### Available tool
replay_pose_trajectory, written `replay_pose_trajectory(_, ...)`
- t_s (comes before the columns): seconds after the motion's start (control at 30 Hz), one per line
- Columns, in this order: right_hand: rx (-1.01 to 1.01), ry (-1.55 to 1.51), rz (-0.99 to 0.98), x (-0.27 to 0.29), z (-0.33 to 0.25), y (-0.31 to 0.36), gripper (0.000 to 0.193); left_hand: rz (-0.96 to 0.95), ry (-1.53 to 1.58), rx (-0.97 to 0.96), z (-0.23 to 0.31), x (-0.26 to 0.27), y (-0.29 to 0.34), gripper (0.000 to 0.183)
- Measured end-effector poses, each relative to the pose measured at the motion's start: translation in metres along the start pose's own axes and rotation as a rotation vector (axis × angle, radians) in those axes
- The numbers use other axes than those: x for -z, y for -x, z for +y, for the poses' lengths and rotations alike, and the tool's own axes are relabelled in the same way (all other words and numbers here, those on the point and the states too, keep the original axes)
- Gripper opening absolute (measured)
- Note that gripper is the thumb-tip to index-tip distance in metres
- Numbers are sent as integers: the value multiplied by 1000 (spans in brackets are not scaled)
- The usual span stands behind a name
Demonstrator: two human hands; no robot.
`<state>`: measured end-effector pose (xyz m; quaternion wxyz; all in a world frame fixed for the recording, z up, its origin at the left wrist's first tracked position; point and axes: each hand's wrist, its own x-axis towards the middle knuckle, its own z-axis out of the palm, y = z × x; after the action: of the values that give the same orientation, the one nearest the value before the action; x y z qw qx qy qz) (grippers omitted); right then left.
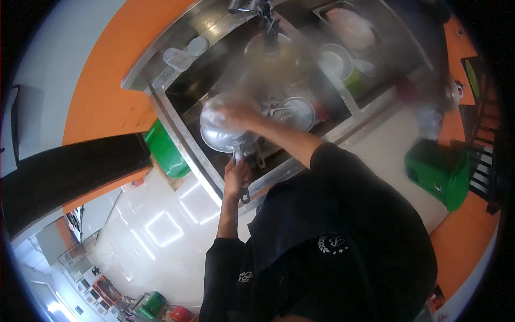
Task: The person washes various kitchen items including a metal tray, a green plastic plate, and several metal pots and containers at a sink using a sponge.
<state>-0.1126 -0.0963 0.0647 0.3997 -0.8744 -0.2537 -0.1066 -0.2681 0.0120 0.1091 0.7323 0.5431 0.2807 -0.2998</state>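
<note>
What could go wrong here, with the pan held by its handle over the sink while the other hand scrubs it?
1. The left hand alone holds the pan by its handle; pressure from the right hand could twist it loose if the grip is wet.
2. A dropped pan would likely hit the metal bowls crowding the sink.
3. Splashes could wet the glossy floor, a possible slip hazard.

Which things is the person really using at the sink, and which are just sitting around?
In use:
- metal pan, over the sink
- left hand on its handle
- right hand pressed inside it

Just sitting around:
- metal bowl
- round pot
- green bin
- green bucket
</note>
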Motion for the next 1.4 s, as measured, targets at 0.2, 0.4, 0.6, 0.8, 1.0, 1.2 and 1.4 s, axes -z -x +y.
replay_pose_trajectory(0.2,133,14,-147,65,-29,57,28,-46,-62,-90,-7,-16,3,8)
replay_pose_trajectory(0.4,-244,-381,-29,127,40,132,35,-115,-149,-160,-18,-48,-4,18)
replay_pose_trajectory(0.6,-718,-372,28,207,103,170,35,-89,-916,-428,16,-155,-23,61)
replay_pose_trajectory(0.8,-940,-1044,91,304,131,165,64,-55,-1077,-598,33,-290,-66,68)
replay_pose_trajectory(1.0,-1110,-637,2,284,258,155,82,25,-1375,-423,11,-389,-129,79)
replay_pose_trajectory(1.2,-1250,-1127,-38,262,364,145,43,-140,-1305,-741,-37,-388,-201,56)
replay_pose_trajectory(1.4,-1290,-1067,-145,227,479,200,34,-255,-857,-559,6,-348,-147,36)
